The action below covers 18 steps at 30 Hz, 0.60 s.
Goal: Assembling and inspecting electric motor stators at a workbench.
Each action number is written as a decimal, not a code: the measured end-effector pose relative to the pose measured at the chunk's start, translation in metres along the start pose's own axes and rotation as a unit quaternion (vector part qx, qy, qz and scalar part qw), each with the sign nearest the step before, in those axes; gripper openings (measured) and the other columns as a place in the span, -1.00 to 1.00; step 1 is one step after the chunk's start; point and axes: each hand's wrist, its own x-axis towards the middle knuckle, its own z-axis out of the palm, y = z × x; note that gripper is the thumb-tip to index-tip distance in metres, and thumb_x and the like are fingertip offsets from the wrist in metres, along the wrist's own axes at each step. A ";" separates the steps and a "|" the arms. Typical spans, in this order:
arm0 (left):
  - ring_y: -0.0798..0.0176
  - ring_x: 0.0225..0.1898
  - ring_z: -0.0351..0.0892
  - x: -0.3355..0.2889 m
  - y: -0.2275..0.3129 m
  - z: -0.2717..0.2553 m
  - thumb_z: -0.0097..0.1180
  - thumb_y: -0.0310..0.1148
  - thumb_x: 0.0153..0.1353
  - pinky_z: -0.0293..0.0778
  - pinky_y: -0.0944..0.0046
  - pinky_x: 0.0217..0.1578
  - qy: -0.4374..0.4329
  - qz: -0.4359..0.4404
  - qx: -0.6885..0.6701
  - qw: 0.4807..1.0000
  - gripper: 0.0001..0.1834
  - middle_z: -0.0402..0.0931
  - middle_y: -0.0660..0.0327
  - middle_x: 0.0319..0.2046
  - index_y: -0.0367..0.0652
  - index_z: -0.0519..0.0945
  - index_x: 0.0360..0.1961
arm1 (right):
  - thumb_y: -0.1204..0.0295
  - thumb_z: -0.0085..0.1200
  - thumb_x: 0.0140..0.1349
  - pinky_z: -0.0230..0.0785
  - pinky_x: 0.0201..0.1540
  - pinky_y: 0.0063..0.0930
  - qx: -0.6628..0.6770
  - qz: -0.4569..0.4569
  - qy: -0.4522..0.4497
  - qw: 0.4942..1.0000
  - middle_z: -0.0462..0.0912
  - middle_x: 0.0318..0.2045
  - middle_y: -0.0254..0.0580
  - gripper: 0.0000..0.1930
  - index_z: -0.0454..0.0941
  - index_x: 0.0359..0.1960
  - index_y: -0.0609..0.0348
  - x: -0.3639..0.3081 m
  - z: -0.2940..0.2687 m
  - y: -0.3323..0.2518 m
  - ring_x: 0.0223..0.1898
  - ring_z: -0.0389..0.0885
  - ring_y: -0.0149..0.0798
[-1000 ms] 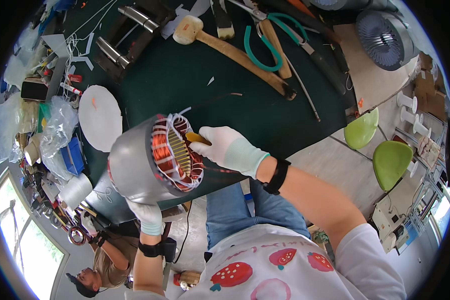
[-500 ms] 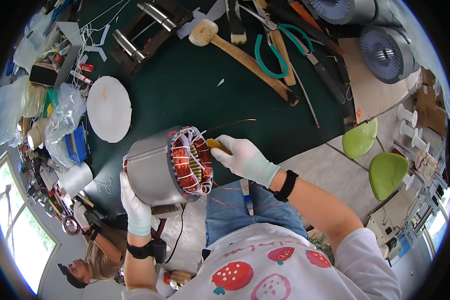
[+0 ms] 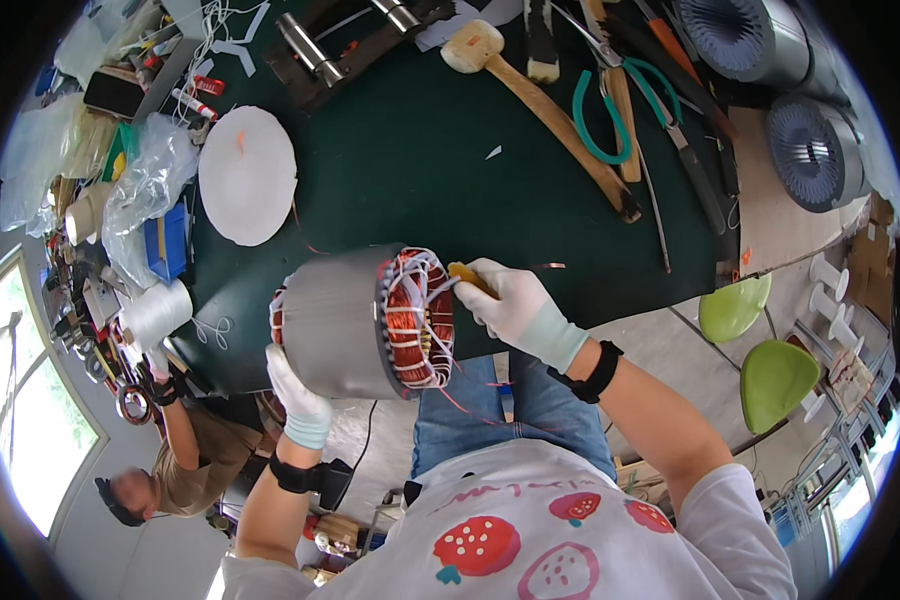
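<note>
A motor stator [image 3: 335, 325], a grey metal cylinder, lies on its side at the table's near edge. Its copper winding [image 3: 406, 322] bulges from the right end, laced with white cord. My left hand [image 3: 300, 395], in a white glove, grips the stator's near left end, with some fingers hidden beneath it. Beside the winding, my gloved right hand [image 3: 515, 305] is closed on a small flat yellow tool [image 3: 470, 277], whose tip is near the lacing at the top of the coil. Thin copper wires [image 3: 470, 408] trail from the winding over my lap.
On the dark green tabletop [image 3: 390, 170] lie a wooden-handled mallet [image 3: 550, 110], green-handled scissors [image 3: 610, 125] and a white disc [image 3: 248, 176]. A white cord spool [image 3: 157, 315] and blue bin [image 3: 166, 240] stand left. Grey stator cores [image 3: 813, 155] sit far right. Another person [image 3: 205, 450] works at lower left.
The stator has turned slightly, so less of its bore shows. My right hand with the yellow tool stays by the top of the winding. The whole view has shifted a little.
</note>
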 end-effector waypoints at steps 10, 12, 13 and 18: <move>0.06 0.19 0.48 -0.076 0.000 0.024 -0.27 -0.01 0.46 0.47 0.04 0.19 0.036 -0.398 -0.573 0.716 -0.41 0.44 0.13 0.21 -0.10 0.32 0.37 | 0.37 0.14 0.35 0.25 -0.57 -0.68 0.028 0.147 -0.093 0.984 0.48 -0.54 -0.45 -0.73 0.57 0.02 0.21 0.029 -0.020 -0.044 -0.65 0.35 -0.62; 0.07 0.11 0.56 -0.094 -0.002 0.028 -0.19 -0.16 0.46 0.56 0.06 0.11 0.070 -0.440 -0.631 0.635 -0.51 0.52 0.13 0.13 -0.13 0.38 0.31 | 0.37 0.23 0.28 0.37 -0.40 -0.67 -0.040 0.068 -0.082 0.993 0.55 -0.45 -0.39 -0.66 0.57 0.05 0.24 0.044 -0.017 -0.050 -0.51 0.45 -0.58; 0.07 0.07 0.60 -0.100 -0.004 0.030 -0.16 -0.23 0.46 0.60 0.07 0.08 0.087 -0.459 -0.657 0.592 -0.55 0.56 0.12 0.08 -0.14 0.41 0.29 | 0.32 0.25 0.27 0.42 -0.26 -0.63 -0.063 0.040 -0.089 0.993 0.62 -0.36 -0.30 -0.60 0.56 0.07 0.26 0.053 -0.013 -0.052 -0.39 0.53 -0.51; 0.13 0.02 0.63 -0.107 -0.009 0.042 -0.17 -0.24 0.49 0.63 0.15 0.02 0.080 -0.437 -0.647 0.620 -0.60 0.56 0.17 0.06 -0.11 0.43 0.26 | 0.12 0.29 0.22 0.44 0.11 -0.45 -0.150 0.032 -0.236 0.960 0.71 -0.06 0.00 -0.43 0.56 0.12 0.33 0.080 0.024 -0.092 -0.01 0.67 -0.26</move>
